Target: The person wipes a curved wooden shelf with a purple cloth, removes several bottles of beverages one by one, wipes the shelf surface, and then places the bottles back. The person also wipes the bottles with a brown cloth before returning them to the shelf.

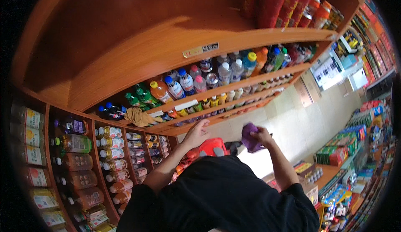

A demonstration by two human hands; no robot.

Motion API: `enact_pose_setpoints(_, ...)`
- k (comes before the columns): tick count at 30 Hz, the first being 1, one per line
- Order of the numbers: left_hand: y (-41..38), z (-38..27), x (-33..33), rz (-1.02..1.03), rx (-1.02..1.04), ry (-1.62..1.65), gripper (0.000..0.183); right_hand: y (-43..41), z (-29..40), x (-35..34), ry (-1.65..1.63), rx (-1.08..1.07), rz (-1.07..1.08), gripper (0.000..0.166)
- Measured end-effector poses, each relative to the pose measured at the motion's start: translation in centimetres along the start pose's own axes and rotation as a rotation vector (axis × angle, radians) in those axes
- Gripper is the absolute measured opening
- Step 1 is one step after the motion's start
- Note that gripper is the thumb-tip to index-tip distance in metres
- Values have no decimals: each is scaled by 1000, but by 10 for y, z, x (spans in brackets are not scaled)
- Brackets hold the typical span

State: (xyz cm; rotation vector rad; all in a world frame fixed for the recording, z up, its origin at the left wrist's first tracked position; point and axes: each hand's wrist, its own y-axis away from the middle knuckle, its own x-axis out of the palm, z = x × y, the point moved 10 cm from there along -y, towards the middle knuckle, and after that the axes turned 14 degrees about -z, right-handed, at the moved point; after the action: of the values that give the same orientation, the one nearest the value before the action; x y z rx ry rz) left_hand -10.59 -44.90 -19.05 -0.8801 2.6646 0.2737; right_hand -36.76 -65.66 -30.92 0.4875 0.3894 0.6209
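Note:
In my right hand (264,136) I grip a bunched purple cloth (249,138), held out over the floor. My left hand (198,134) holds nothing, and its fingers are spread a little. It is near the lower tiers of a wooden shelf unit (131,61), apart from the bottles there. A tan cloth or glove (138,117) lies draped at the left end of the bottle tier. That tier holds rows of drink bottles (187,81) with coloured caps. Above it, the wide upper shelf (150,6) shows bare wood on its left and middle.
Red packages (275,5) and orange-capped bottles stand at the upper shelf's right end. More bottle shelves (112,156) rise on my left. A cardboard box (307,88) sits on the tiled floor (282,119). Boxed goods (335,150) fill a counter at right.

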Motion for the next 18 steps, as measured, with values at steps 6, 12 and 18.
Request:
enact_pose_setpoints(6, -4, 40, 71, 234, -119, 270, 34, 79, 130, 106, -741, 191, 468, 44)
enact_pose_setpoints(12, -17, 42, -1, -116, -4, -26, 13, 50, 91, 97, -522, 95, 278, 10)
enact_pose_setpoints(18, -11, 26, -50, -261, 273, -317, 18, 44, 75, 35, 571, -366, -74, 16)
